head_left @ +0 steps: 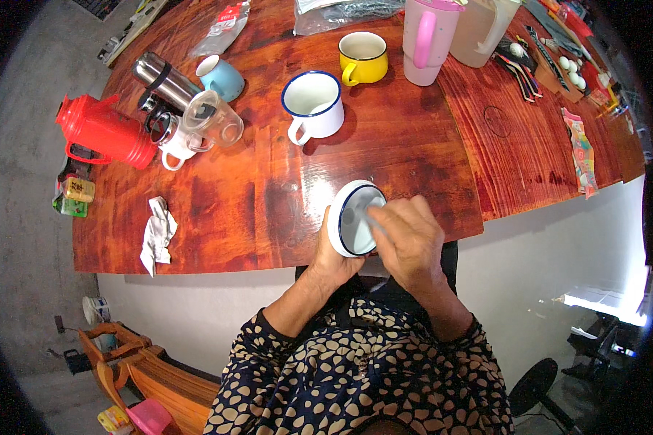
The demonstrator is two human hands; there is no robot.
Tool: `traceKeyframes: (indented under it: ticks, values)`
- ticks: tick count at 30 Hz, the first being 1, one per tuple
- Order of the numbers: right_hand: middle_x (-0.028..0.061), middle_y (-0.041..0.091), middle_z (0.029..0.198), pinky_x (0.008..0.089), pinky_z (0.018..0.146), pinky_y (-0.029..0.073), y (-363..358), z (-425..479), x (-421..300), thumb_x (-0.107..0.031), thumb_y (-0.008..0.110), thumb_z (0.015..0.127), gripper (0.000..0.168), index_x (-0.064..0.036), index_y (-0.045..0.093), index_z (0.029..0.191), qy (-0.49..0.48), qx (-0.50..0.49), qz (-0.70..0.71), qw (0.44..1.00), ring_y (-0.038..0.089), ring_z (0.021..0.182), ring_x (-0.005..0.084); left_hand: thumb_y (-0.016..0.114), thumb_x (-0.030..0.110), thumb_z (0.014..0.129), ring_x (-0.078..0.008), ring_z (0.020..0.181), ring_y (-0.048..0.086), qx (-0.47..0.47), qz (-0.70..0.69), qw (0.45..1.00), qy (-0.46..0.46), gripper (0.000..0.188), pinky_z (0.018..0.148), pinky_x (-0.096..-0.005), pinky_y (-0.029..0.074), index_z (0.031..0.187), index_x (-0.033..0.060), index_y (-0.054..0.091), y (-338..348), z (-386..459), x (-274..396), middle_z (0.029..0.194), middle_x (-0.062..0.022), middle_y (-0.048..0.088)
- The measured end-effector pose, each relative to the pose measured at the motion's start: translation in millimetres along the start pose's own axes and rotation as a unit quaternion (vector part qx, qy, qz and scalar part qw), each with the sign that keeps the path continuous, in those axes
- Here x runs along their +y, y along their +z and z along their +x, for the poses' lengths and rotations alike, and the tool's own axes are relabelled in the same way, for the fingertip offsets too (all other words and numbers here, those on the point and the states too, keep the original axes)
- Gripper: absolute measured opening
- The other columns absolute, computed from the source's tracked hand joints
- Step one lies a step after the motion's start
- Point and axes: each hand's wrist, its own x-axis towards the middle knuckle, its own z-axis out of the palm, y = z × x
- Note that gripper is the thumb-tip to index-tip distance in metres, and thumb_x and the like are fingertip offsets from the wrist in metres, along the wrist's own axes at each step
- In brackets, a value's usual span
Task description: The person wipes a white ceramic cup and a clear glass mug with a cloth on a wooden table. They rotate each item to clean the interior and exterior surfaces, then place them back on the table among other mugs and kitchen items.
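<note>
My left hand grips a white enamel cup with a dark blue rim from its left side and below, at the table's front edge. The cup's mouth is tilted towards me and its pale inside shows. At the mouth's right side is my right hand, fingers pinched together on a thin pale item. That item is blurred, and I cannot tell what it is. Beyond the hands stands a larger white enamel mug with a blue rim. Behind it is a yellow mug.
At left on the wooden table are a red thermos jug, a steel flask, a light blue mug, a clear plastic cup and crumpled tissue. A pink tumbler and a translucent pitcher stand at back right.
</note>
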Motion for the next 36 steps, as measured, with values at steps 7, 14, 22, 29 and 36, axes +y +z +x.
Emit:
traceKeyframes:
  ticks: [7,14,22,29,36]
  values:
    - [0.0038,0.061,0.083,0.0315,0.059,0.046,10,0,-4,-0.003,0.07,0.065,0.029,-0.002,0.067,0.093,0.0,-0.071,-0.073,0.995,0.051,0.071,0.0223,0.039,0.044,0.094,-0.02,0.1,0.059,-0.008,-0.003,1.0,0.016,0.046,0.088,-0.0333,0.049,0.116,0.0076,0.056,2,-1,3,0.11,-0.0071,0.061]
    - [0.0024,0.055,0.08,0.0385,0.068,0.046,5,-2,-3,-0.009,0.063,0.071,0.019,-0.008,0.066,0.09,-0.001,-0.139,0.028,0.99,0.052,0.08,0.0243,0.039,0.044,0.094,-0.0227,0.105,0.058,-0.037,0.005,0.999,0.01,0.046,0.091,-0.0371,0.048,0.119,0.0082,0.055,-11,2,1,0.114,-0.009,0.06]
    - [0.0094,0.063,0.082,0.0342,0.063,0.048,2,-2,-4,0.002,0.066,0.069,0.027,0.0,0.066,0.096,0.041,-0.051,0.026,0.998,0.057,0.075,0.0257,0.042,0.048,0.093,-0.0227,0.112,0.055,-0.072,-0.012,0.997,-0.001,0.048,0.095,-0.0399,0.046,0.124,0.0121,0.052,-20,8,-5,0.122,-0.0078,0.057]
    - [0.011,0.063,0.083,0.0341,0.06,0.048,10,6,-12,0.002,0.068,0.065,0.031,0.001,0.065,0.095,0.036,0.016,-0.067,0.997,0.056,0.07,0.0265,0.041,0.041,0.096,-0.0192,0.107,0.057,-0.132,-0.061,0.989,0.01,0.041,0.093,-0.0349,0.047,0.12,0.0095,0.054,-2,1,-7,0.116,-0.0061,0.059]
    - [0.0089,0.064,0.082,0.0345,0.061,0.049,12,1,-13,0.001,0.069,0.064,0.03,-0.002,0.067,0.094,0.029,-0.03,-0.003,0.999,0.057,0.072,0.0259,0.042,0.043,0.095,-0.0204,0.108,0.056,-0.137,-0.043,0.99,0.014,0.043,0.094,-0.0365,0.046,0.12,0.0097,0.054,-12,4,-7,0.117,-0.0077,0.058]
